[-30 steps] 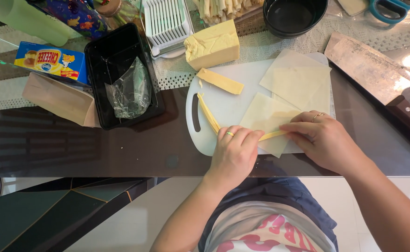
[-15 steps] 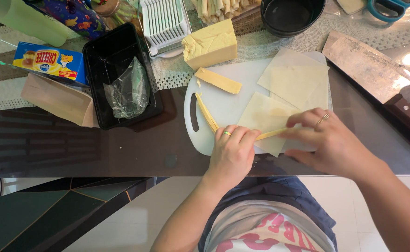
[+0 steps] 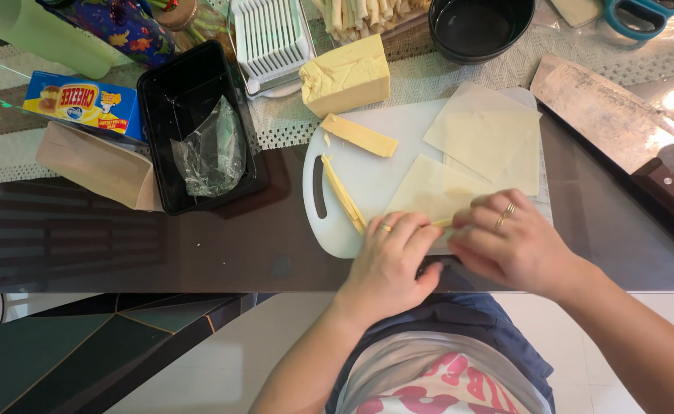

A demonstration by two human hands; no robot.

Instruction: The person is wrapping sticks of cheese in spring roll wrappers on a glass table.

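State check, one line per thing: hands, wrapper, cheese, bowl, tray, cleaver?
left hand: pressing the wrapper's near edge
right hand: pressing the same edge
wrapper: flat on cutting board, near edge being folded over a cheese strip
cheese block: partly cut
black bowl: empty
black tray: holds crumpled plastic
cleaver: lying flat, unheld

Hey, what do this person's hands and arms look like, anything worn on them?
Both arms are bare to the edge of the view, with no sleeves, gloves or watch showing. The left hand has a thin gold-coloured ring with a small greenish stone on one finger. The right hand wears a gold-coloured band on one finger too. Nails are short and look unpainted.
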